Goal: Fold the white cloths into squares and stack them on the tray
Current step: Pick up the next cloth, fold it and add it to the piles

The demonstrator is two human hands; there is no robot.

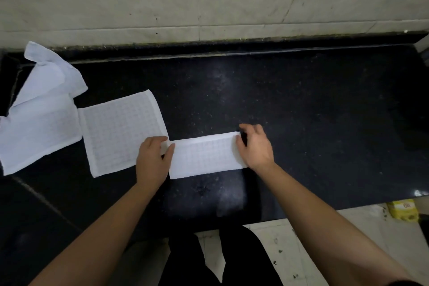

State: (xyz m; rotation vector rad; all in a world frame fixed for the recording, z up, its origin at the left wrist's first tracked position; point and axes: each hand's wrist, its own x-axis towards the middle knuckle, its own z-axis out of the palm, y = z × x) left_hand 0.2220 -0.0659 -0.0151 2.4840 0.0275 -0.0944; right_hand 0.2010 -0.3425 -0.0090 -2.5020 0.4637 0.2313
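A white waffle cloth folded into a long strip (205, 157) lies on the black stone counter (301, 111) in front of me. My left hand (152, 160) pinches its left end between thumb and fingers. My right hand (255, 146) grips its right end with curled fingers. Just left of the strip a second white cloth (120, 133) lies flat as a square. Further left a crumpled, unfolded white cloth (39, 111) spreads toward the counter's left edge. No tray is in view.
A pale tiled wall (209, 0) runs along the back of the counter. The counter's front edge (325, 212) crosses at lower right, above a light floor. A yellow packet (404, 210) lies on the floor at right. My dark-clothed legs (218, 260) show below.
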